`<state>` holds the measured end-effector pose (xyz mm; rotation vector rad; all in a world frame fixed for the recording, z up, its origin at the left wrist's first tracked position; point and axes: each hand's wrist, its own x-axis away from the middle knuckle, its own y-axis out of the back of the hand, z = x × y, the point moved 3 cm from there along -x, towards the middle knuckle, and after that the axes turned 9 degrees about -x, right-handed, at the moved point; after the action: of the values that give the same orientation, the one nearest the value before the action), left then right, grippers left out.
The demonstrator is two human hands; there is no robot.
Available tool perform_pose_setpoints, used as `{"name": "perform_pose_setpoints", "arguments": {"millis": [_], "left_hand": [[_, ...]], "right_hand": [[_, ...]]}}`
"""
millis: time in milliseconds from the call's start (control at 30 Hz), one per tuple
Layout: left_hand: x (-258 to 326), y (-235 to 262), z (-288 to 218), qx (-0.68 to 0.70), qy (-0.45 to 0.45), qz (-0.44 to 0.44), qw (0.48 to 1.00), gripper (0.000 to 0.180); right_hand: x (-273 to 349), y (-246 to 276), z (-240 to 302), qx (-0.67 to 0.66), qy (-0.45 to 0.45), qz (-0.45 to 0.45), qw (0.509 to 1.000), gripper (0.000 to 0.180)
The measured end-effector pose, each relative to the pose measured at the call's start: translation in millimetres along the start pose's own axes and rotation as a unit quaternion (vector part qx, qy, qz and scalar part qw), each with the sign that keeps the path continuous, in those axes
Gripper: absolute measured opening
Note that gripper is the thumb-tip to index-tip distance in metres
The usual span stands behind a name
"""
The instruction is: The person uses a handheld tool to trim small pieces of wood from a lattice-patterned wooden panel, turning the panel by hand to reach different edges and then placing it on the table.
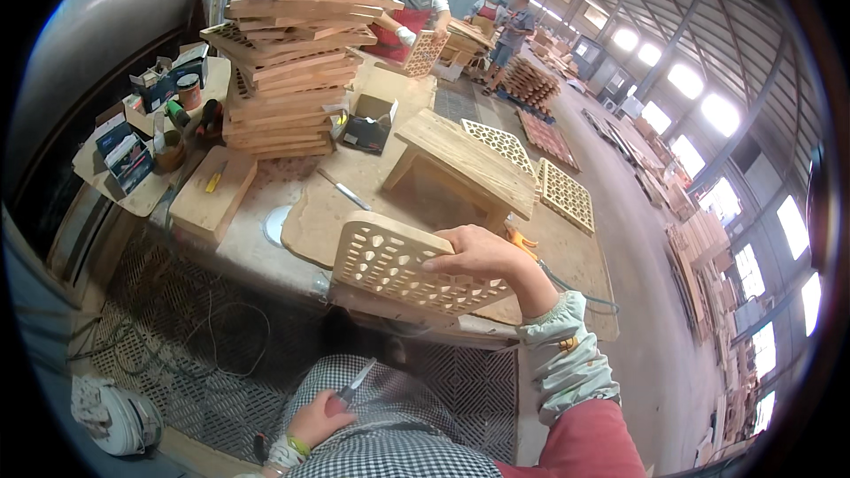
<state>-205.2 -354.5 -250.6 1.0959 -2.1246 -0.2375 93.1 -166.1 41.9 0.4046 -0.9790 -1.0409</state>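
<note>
right hand (482, 257) gripping perforated wooden panel (398, 264), left hand (319, 418) holding blade (356, 385)

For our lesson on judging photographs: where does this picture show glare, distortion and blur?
Head view: windows blow out white; the fisheye bends the bench edge and blackens the corners; the right hand and panel are sharp, the left hand with its blade slightly soft.
</note>
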Motion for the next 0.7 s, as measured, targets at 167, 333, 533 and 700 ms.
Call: {"name": "perform_pose_setpoints", "arguments": {"millis": [167,333,533,700], "left_hand": [[-10.8,0.2,15.1,0.054,0.005,0.061,0.997,0.072],[-8.5,7.7,13.5,0.083,-0.002,0.072,0.994,0.064],[-7.9,18.5,3.6,0.129,0.010,0.135,0.982,0.063],[-37.6,-6.9,33.5,0.280,0.028,0.252,0.926,0.060]], "right_hand": [[2.6,-4.1,-3.2,-0.001,0.031,-0.010,0.999,0.053],[3.0,-5.2,-5.8,-0.022,0.036,-0.014,0.999,0.054],[2.0,-5.9,-12.9,-0.081,0.071,0.002,0.994,0.052],[-4.8,-4.1,-17.7,-0.108,0.065,0.038,0.991,0.069]]}}
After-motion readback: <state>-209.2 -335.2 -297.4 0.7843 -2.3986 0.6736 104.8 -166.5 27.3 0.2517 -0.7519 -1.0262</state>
